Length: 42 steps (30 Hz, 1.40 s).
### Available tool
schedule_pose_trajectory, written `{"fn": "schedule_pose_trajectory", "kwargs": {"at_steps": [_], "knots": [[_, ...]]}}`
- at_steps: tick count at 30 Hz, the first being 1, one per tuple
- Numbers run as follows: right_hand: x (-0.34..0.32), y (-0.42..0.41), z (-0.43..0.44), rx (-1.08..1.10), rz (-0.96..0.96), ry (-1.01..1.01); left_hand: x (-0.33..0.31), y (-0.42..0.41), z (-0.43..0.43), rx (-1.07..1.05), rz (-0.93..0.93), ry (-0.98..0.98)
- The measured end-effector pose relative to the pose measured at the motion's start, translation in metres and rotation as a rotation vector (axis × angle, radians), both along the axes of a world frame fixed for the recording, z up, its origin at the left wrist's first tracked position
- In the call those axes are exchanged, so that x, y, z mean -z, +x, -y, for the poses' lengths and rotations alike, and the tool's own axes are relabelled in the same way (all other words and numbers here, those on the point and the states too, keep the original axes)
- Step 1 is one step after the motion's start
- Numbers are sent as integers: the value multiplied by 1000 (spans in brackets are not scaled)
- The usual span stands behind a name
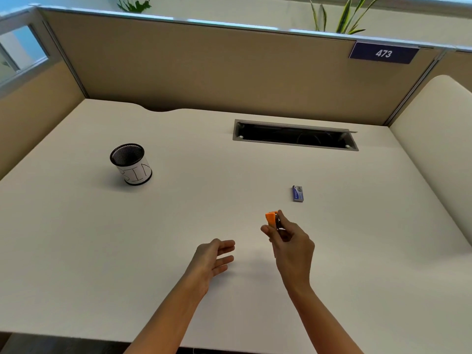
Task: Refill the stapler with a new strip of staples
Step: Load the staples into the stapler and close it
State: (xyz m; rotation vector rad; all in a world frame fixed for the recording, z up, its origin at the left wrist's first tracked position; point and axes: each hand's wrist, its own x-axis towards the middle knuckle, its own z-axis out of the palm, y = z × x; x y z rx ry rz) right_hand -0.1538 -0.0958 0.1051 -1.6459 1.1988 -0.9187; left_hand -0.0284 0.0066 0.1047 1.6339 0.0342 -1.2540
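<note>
A small orange stapler [271, 218] is held above the desk in my right hand [290, 241], pinched between thumb and fingers, with its orange end pointing up and away. Only its top part shows past my fingers. A small blue box of staples [297, 193] lies on the white desk [178, 205] just beyond and to the right of the stapler. My left hand [213, 259] hovers over the desk to the left of the stapler, palm turned inward, fingers apart, holding nothing.
A black mesh cup [130, 163] with a white paper label stands at the left of the desk. A recessed cable tray opening [295, 136] sits at the back. Tan partition walls [204, 67] enclose the desk on the back and sides.
</note>
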Motion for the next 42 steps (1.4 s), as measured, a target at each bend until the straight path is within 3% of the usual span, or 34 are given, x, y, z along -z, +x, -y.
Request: {"fn": "schedule_pose_trajectory", "kwargs": {"at_steps": [3,6,11,16,23,28,37,42], "knots": [[10,1,4,36,37,12,7,1,-2,-4,-12,19],[20,2,12,55,-55,-5,14,1,-2,-19,61,48],[35,-4,30,138,-236,-91,26,2,-6,-33,414,88],[54,-6,44,201,-286,-125,44,6,-4,124,707,28],[73,1,51,212,-406,-178,92,16,-8,451,1074,153],[89,3,58,215,-449,-176,113,16,-15,534,1330,192],[102,2,56,168,-510,-155,118,19,-18,601,1383,258],[96,4,44,192,-657,-523,123,17,-22,505,1418,207]]}}
